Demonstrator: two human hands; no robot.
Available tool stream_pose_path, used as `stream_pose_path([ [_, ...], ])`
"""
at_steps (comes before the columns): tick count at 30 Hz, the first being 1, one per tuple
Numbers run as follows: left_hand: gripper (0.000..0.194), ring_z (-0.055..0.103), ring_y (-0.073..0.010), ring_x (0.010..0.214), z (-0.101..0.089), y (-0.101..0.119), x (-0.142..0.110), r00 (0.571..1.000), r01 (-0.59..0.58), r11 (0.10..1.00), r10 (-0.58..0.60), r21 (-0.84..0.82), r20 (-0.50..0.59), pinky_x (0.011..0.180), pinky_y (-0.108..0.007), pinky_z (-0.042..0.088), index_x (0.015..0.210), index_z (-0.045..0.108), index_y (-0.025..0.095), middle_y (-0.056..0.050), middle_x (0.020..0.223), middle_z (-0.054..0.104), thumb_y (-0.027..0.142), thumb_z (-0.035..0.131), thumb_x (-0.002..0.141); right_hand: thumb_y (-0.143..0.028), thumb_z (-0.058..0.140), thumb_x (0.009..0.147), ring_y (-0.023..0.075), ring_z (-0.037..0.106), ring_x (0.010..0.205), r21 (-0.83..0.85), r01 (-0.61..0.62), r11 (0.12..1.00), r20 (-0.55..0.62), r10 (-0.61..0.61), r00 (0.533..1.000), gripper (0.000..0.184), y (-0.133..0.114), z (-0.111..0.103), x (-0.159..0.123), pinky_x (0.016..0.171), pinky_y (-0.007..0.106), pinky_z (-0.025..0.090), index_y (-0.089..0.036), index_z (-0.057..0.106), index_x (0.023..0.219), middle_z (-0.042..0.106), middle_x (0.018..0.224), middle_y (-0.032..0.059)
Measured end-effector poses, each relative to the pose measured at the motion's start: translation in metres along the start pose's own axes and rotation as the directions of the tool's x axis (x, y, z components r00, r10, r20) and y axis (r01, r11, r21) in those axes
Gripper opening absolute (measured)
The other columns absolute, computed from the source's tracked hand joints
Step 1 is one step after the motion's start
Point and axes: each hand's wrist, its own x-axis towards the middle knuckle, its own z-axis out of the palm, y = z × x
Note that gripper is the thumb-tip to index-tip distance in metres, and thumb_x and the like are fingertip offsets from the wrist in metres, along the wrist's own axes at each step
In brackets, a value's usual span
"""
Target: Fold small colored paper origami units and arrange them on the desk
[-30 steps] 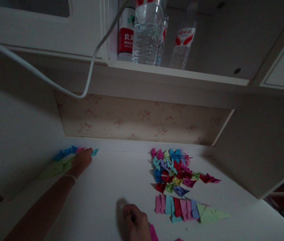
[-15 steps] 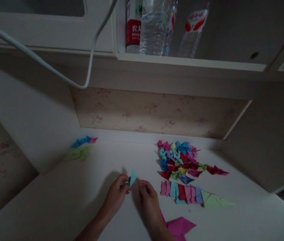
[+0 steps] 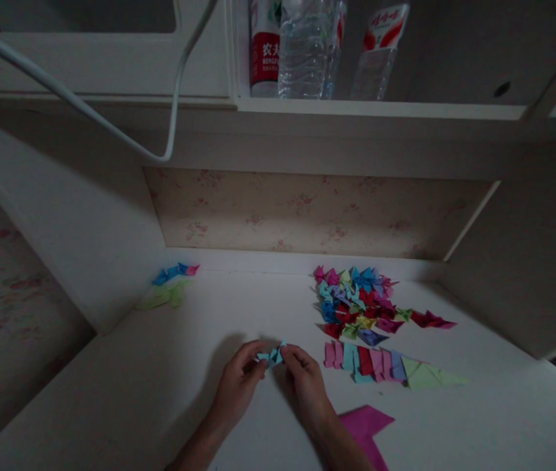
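Observation:
A small light-blue folded paper piece (image 3: 273,357) is held just above the white desk (image 3: 253,418). My left hand (image 3: 239,379) pinches its left end, and my right hand (image 3: 305,379) pinches its right end. Fingertips cover part of both ends. Close to my right forearm lies a larger magenta folded paper (image 3: 367,428), partly hidden by that arm. Right of my hands, a row of flat folded paper strips (image 3: 364,361) in pink, blue and red ends in a pale green folded piece (image 3: 428,373).
A dense cluster of colourful folded paper figures (image 3: 356,301) sits at the back right. Blue and pink figures (image 3: 174,273) and green ones (image 3: 167,296) lie at the back left. Overhead, a shelf holds plastic bottles (image 3: 305,52), and a white cable (image 3: 111,127) hangs down.
My right hand, apart from the blue paper earlier, now grips its right end. The paper has turned from upright to lying sideways between both hands. The view has shifted slightly.

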Motion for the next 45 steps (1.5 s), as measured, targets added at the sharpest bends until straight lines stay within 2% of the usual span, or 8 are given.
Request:
stream_pose_path([
  [5,0.037,0.056,-0.0148,0.064,-0.001,-0.001,0.002,0.998,0.017,0.999,-0.018,-0.028,-0.067,0.058,-0.024,0.045,0.097,0.063,0.016,-0.003,0.077,0.063,0.045,0.063,0.075,-0.052,0.065,0.077,0.0061,0.030,0.038,0.079,0.002,0.997,0.006,-0.003,1.000,0.037,0.005,0.000,0.003,0.037,0.020,0.019,-0.015,0.064,0.080,0.037,0.047,-0.0085],
  [8,0.034,0.055,-0.0141,0.062,0.000,0.003,0.002,0.998,0.014,1.000,-0.015,-0.016,-0.068,0.057,-0.023,0.043,0.088,0.065,0.015,-0.002,0.070,0.062,0.047,0.063,0.075,-0.051,0.065,0.078,0.0058,0.031,0.037,0.111,-0.001,0.994,-0.008,0.002,1.000,0.036,0.010,0.000,0.004,0.036,0.020,0.019,-0.015,0.063,0.079,0.038,0.045,-0.0085],
  [11,0.033,0.052,-0.0128,0.058,0.000,0.004,0.002,0.996,0.008,1.000,-0.009,-0.009,-0.094,0.055,-0.022,0.042,0.088,0.065,0.015,0.000,0.066,0.060,0.046,0.063,0.077,-0.051,0.065,0.078,0.0057,0.032,0.037,0.123,-0.003,0.992,-0.003,0.004,1.000,0.036,0.012,-0.001,0.004,0.037,0.020,0.019,-0.015,0.063,0.078,0.038,0.044,-0.0083],
  [18,0.037,0.051,-0.0124,0.054,0.001,0.007,0.002,0.988,0.013,1.000,-0.013,-0.002,-0.155,0.050,-0.021,0.039,0.089,0.065,0.015,0.001,0.060,0.058,0.049,0.063,0.075,-0.052,0.060,0.081,0.0062,0.035,0.037,0.038,0.007,0.999,0.015,-0.008,1.000,0.039,0.010,-0.002,0.004,0.037,0.020,0.020,-0.014,0.064,0.081,0.041,0.043,-0.0073],
  [24,0.039,0.049,-0.0121,0.053,0.001,0.006,0.002,0.988,0.013,1.000,-0.010,0.022,-0.156,0.049,-0.020,0.037,0.089,0.065,0.014,0.003,0.057,0.054,0.051,0.062,0.076,-0.053,0.056,0.084,0.0067,0.034,0.037,-0.010,0.009,1.000,-0.002,-0.009,1.000,0.040,0.012,-0.002,0.004,0.037,0.019,0.020,-0.014,0.063,0.086,0.040,0.043,-0.0078],
  [31,0.042,0.048,-0.0119,0.051,0.001,-0.001,0.003,0.980,0.019,0.999,-0.011,0.039,-0.199,0.047,-0.020,0.036,0.094,0.064,0.015,0.003,0.056,0.054,0.053,0.060,0.077,-0.054,0.054,0.085,0.0068,0.033,0.037,-0.050,0.028,0.998,-0.008,-0.028,1.000,0.039,0.009,0.000,0.003,0.037,0.019,0.021,-0.015,0.062,0.081,0.040,0.043,-0.0077],
  [39,0.050,0.048,-0.0130,0.052,0.004,-0.006,0.004,0.989,0.048,0.998,-0.042,0.038,-0.144,0.047,-0.021,0.035,0.098,0.063,0.012,0.003,0.055,0.051,0.057,0.059,0.076,-0.055,0.054,0.084,0.0072,0.036,0.038,-0.055,0.056,0.997,-0.004,-0.056,0.998,0.040,0.009,0.001,0.004,0.036,0.019,0.024,-0.016,0.062,0.084,0.042,0.048,-0.0069],
  [45,0.047,0.048,-0.0130,0.052,0.005,-0.006,0.002,0.993,0.040,0.997,-0.033,0.064,-0.110,0.047,-0.021,0.035,0.096,0.063,0.013,0.003,0.056,0.050,0.056,0.058,0.078,-0.056,0.053,0.084,0.0074,0.034,0.037,-0.068,0.037,0.997,-0.008,-0.038,0.999,0.041,0.009,0.001,0.003,0.036,0.019,0.022,-0.016,0.062,0.085,0.040,0.046,-0.0075],
])
